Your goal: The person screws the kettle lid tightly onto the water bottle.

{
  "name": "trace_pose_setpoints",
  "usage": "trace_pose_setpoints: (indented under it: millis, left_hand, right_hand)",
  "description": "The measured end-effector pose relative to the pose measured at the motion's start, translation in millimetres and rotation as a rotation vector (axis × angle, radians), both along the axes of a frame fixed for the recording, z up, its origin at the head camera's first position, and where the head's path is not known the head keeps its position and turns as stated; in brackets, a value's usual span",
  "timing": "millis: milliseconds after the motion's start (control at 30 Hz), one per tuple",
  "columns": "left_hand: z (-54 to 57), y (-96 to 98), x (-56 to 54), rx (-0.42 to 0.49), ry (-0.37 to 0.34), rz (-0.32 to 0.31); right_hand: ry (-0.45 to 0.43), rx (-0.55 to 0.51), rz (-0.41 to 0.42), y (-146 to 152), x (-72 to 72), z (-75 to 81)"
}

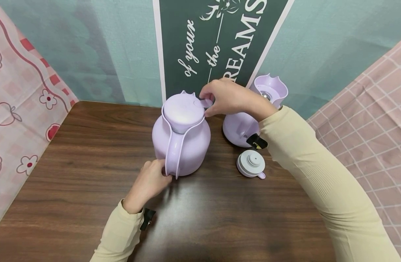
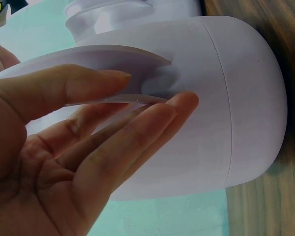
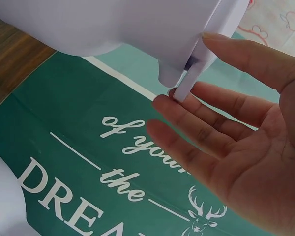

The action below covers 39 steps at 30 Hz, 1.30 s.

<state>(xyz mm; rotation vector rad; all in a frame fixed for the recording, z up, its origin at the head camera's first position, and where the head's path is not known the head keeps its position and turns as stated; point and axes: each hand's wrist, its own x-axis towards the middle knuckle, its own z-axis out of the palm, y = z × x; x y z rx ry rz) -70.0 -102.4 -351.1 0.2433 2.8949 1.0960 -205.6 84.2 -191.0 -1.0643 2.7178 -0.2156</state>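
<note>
A lilac vacuum jug [image 1: 195, 149] stands upright on the wooden table, its round lid [image 1: 183, 109] seated in the collar at the top. My left hand [image 1: 151, 182] holds the lower end of the jug's handle [image 1: 175, 153]; in the left wrist view the thumb lies on one side of the handle [image 2: 108, 54] and the fingers on the other. Up at the lid, my right hand [image 1: 228, 96] pinches the small lid tab [image 1: 205, 103]. The right wrist view shows the thumb against the lid's edge and fingertips at the tab [image 3: 189, 83].
Behind my right forearm stands a second lilac jug [image 1: 238, 127] with its top uncovered. A grey and lilac jug lid [image 1: 251, 163] lies upside down on the table [image 1: 252, 218] in front of it. A green lettered banner [image 1: 187, 47] hangs at the back.
</note>
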Motion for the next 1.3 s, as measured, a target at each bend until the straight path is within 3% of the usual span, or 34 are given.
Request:
trace_pose_setpoints:
  millis: [400,867,1100,1300]
  left_hand:
    - [-0.6,-0.1,-0.4,-0.004,0.008,-0.001]
    - [-0.7,0.6,0.4,0.003,0.000,0.006]
    - [-1.2,0.5,0.8,0.003,0.008,0.003]
    - [-2.0,0.2,0.9,0.006,0.012,0.001]
  right_hand:
    - [-0.034,0.012,-0.033,0,5.2,0.9]
    - [0.011,0.035,-0.013,-5,12.4,1.0]
    - [-0.079,0.027,-0.061,-8,16.7,1.8]
    - [-0.107,0.031,-0.057,-8,19.4,3.1]
